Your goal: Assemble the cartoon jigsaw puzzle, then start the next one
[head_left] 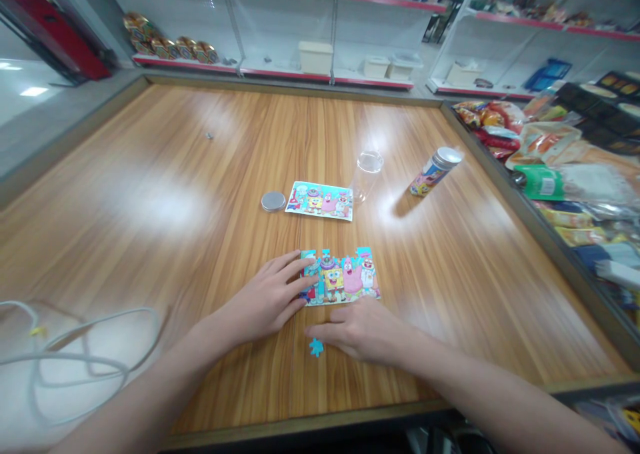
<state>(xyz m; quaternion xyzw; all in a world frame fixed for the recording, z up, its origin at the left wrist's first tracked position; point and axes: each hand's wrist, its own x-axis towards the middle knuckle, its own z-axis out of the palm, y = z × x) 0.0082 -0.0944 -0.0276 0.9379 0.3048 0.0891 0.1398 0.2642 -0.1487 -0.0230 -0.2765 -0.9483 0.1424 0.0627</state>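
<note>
A cartoon jigsaw puzzle (pixel 345 282) lies flat on the wooden table, with gaps along its top edge. My left hand (pixel 273 291) rests over the puzzle's left end, fingers spread. Just below the puzzle, my right hand (pixel 360 331) reaches leftward with a finger stretched out and the others partly bent. Its fingertip is right beside a loose blue puzzle piece (pixel 316 347); whether they touch is hard to tell. Beyond the puzzle lies a picture card (pixel 320 201) with the same cartoon characters.
A round silver lid (pixel 273 202) lies left of the card. On its right stand a clear plastic jar (pixel 367 176) and a printed canister (pixel 434 172). A pale cable (pixel 85 357) loops at the left. Packaged goods (pixel 565 174) line the right side; shelves (pixel 280 27) stand behind the table.
</note>
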